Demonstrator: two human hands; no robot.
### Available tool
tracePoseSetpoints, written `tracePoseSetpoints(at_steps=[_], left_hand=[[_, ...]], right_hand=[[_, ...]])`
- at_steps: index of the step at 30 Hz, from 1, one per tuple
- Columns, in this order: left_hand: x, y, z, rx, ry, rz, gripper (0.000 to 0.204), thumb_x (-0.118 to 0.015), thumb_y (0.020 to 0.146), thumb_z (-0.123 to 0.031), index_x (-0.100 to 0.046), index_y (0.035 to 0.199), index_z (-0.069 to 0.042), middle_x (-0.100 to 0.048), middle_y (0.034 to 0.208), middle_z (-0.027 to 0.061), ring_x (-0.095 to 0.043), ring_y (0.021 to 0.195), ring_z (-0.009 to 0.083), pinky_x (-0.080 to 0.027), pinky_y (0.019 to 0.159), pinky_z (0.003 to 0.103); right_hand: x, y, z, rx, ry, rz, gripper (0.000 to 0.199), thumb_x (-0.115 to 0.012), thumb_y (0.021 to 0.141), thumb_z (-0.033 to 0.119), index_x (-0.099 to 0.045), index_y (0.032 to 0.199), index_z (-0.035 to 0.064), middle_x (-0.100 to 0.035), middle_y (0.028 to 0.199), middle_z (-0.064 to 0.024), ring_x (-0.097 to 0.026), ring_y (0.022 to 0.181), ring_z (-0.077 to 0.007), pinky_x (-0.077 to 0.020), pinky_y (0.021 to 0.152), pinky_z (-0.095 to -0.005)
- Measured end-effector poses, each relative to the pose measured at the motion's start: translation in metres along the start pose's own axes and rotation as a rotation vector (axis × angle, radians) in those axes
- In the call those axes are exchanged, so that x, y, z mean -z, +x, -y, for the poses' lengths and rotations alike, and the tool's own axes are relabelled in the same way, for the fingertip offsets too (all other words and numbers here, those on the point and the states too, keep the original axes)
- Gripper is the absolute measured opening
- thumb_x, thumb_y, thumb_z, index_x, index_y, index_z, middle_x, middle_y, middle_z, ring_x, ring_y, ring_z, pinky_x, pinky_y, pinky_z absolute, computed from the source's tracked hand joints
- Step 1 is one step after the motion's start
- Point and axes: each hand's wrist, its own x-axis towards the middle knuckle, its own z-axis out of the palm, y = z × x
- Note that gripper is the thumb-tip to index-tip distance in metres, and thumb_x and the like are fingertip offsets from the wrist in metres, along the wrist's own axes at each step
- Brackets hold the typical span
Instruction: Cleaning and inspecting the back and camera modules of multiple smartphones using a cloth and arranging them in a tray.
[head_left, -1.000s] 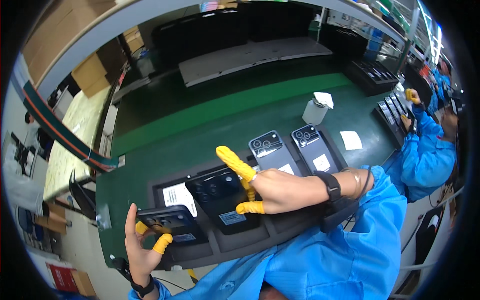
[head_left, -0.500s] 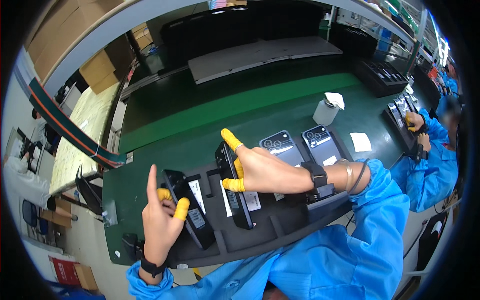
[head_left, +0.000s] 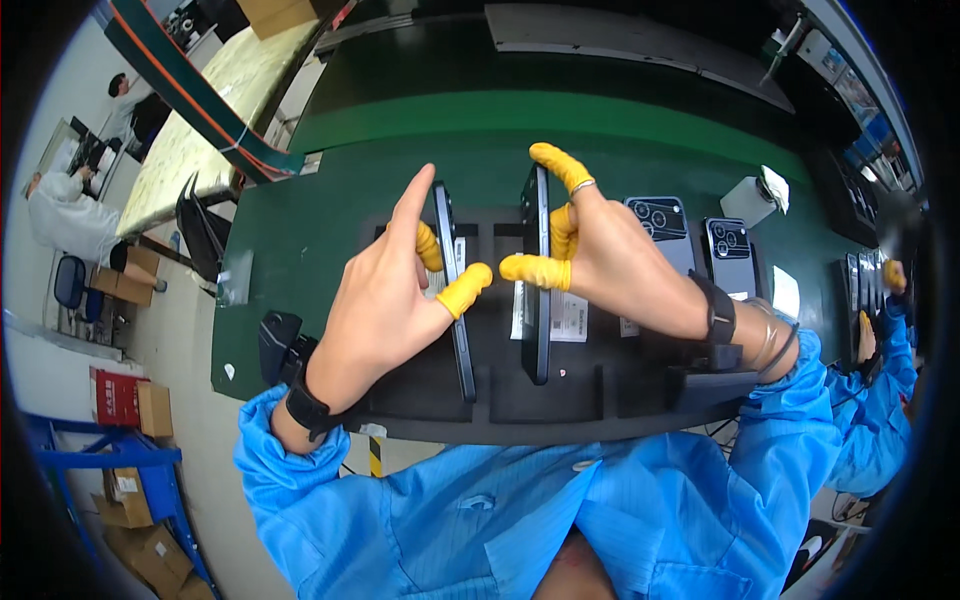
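My left hand grips a dark smartphone between thumb and fingers, its index finger stretched out along the edge. My right hand pinches a second dark smartphone. Yellow finger cots cover the thumbs and some fingers. Both phones stand nearly edge-on, side by side and apart, above a black foam tray. White labels show behind the right phone. To the right, a phone with several camera lenses lies back up in the tray, and another phone lies beside it.
A dispenser bottle with a white wipe on top stands past the tray on the green bench. A white sheet lies to the right. A co-worker's hands are at a phone tray at far right. A green post rises at left.
The left phone has turned from leaning, screen side showing, to nearly upright and edge-on. The right phone has also turned more edge-on. Both stay gripped; the whole view has shifted.
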Motion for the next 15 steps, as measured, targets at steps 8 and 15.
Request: tracePoseSetpoints(at_steps=[8,15], left_hand=[[0.001,0.000,0.013,-0.123,0.000,-0.043,0.055,-0.059,0.087,-0.024,-0.042,0.138,-0.013,-0.054,0.073,0.0078,-0.052,0.058,0.0145,-0.045,0.057,0.027],[0.004,0.004,0.014,-0.052,-0.108,-0.015,0.041,-0.046,0.094,-0.025,-0.047,0.135,-0.016,-0.055,0.077,0.0073,-0.050,0.059,0.0141,-0.044,0.058,0.026]], right_hand=[[0.003,0.002,-0.006,0.027,0.179,0.064,0.071,-0.059,0.087,0.044,-0.038,0.132,-0.0070,-0.061,0.065,-0.0162,-0.063,0.059,-0.0286,-0.0466,0.054,-0.0339],[0.012,0.002,-0.003,-0.080,0.298,0.094,0.065,-0.054,0.092,0.040,-0.036,0.135,-0.0057,-0.059,0.062,-0.0148,-0.063,0.060,-0.0215,-0.0462,0.057,-0.0308]])
